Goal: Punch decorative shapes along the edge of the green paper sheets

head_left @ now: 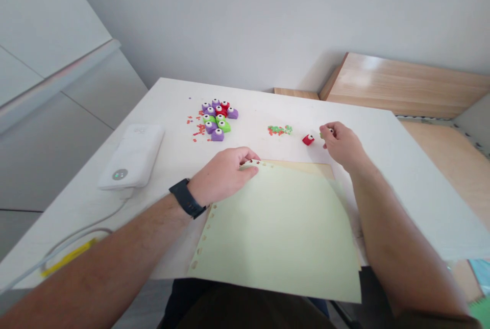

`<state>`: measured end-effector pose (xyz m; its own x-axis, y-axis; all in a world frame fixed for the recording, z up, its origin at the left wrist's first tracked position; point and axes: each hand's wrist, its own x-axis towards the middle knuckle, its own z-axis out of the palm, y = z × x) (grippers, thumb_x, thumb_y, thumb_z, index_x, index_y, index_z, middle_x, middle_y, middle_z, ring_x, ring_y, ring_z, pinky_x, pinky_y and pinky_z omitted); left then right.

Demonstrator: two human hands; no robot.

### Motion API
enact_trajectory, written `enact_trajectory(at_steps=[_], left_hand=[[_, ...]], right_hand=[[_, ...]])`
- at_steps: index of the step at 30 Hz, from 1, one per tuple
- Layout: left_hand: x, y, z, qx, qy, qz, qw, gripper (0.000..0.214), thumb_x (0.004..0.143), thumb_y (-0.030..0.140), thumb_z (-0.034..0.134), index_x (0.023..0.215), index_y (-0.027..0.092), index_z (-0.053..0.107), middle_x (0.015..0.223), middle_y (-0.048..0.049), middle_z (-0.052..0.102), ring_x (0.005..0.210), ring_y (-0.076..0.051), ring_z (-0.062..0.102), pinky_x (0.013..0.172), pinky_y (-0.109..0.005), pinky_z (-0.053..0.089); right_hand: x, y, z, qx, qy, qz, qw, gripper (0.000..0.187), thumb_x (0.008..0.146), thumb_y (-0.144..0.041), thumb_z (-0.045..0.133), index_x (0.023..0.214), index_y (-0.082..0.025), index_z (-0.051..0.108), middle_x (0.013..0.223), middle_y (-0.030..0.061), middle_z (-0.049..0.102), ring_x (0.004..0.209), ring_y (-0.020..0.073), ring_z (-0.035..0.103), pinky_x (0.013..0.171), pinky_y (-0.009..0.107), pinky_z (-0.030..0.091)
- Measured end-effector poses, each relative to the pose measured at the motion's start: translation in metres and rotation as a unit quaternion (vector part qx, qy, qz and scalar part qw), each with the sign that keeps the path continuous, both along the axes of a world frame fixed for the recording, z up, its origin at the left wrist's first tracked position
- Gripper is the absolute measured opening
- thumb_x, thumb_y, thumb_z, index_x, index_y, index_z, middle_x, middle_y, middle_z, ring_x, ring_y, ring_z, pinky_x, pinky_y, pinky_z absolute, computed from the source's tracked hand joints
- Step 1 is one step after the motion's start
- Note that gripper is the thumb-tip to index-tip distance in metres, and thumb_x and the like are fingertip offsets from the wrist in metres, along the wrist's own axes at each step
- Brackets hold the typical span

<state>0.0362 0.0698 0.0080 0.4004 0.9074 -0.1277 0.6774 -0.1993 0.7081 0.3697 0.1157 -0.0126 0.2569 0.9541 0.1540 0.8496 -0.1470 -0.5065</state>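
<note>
Press the left hand [224, 176], palm down with fingers curled and gripping nothing, on the far left corner of the pale green sheet [283, 227] at the near edge of the counter [172, 99]. Pinch the small green punch [326, 133] in the closed right hand [342, 145], just right of the red punch [308, 139], beyond the sheet. Pin the sheet flat against sliding. Steer clear of the confetti [280, 129] further left.

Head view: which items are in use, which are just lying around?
In use: left hand on green sheet, at its punched corner; right hand around a small punch, mostly hidden; red punch beside it.
Lying about: punch cluster; confetti pile; white device with cable.
</note>
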Motion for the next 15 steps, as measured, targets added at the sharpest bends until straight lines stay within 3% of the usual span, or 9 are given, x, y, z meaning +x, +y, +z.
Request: enact_trajectory(at_steps=[5, 8, 12, 15], left_hand=[[0.0003, 0.0004, -0.0003, 0.004, -0.001, -0.002, 1.000, 0.033, 0.088, 0.038, 0.059, 0.113, 0.021, 0.072, 0.107, -0.0032, 0.078, 0.097, -0.023, 0.071, 0.082, -0.033, 0.051], [0.0001, 0.0002, 0.0001, 0.003, -0.002, -0.005, 1.000, 0.033, 0.088, 0.038, 0.059, 0.113, 0.021, 0.072, 0.106, -0.0032, 0.078, 0.097, -0.023, 0.071, 0.082, -0.033, 0.051], [0.0000, 0.0001, 0.0009, 0.002, -0.001, -0.004, 1.000, 0.032, 0.088, 0.038, 0.058, 0.112, 0.022, 0.072, 0.104, -0.0027, 0.078, 0.094, -0.023, 0.071, 0.081, -0.033, 0.051], [0.0001, 0.0000, 0.0010, 0.003, -0.001, -0.002, 1.000, 0.032, 0.088, 0.038, 0.058, 0.111, 0.022, 0.073, 0.103, -0.0026, 0.078, 0.093, -0.023, 0.071, 0.080, -0.033, 0.051]], right_hand=[[0.0039, 0.0041, -0.0064, -0.040, -0.118, 0.018, 0.992, 0.039, 0.099, -0.045, 0.047, 0.115, -0.019, 0.072, 0.111, 0.0173, 0.075, 0.100, 0.0321, 0.068, 0.086, 0.042, 0.048], [0.0058, 0.0080, -0.0100, -0.048, -0.159, 0.049, 0.985, 0.041, 0.100, -0.043, 0.046, 0.112, -0.017, 0.076, 0.112, 0.0201, 0.074, 0.105, 0.0332, 0.068, 0.091, 0.044, 0.048], [0.0045, 0.0085, -0.0107, -0.039, -0.127, 0.035, 0.990, 0.045, 0.101, -0.047, 0.043, 0.114, -0.018, 0.075, 0.107, 0.0177, 0.075, 0.098, 0.0303, 0.069, 0.091, 0.043, 0.049], [-0.0004, 0.0042, -0.0098, -0.010, -0.095, 0.058, 0.994, 0.054, 0.093, -0.060, 0.057, 0.129, -0.021, 0.069, 0.111, 0.0156, 0.072, 0.099, 0.0287, 0.067, 0.094, 0.044, 0.049]])
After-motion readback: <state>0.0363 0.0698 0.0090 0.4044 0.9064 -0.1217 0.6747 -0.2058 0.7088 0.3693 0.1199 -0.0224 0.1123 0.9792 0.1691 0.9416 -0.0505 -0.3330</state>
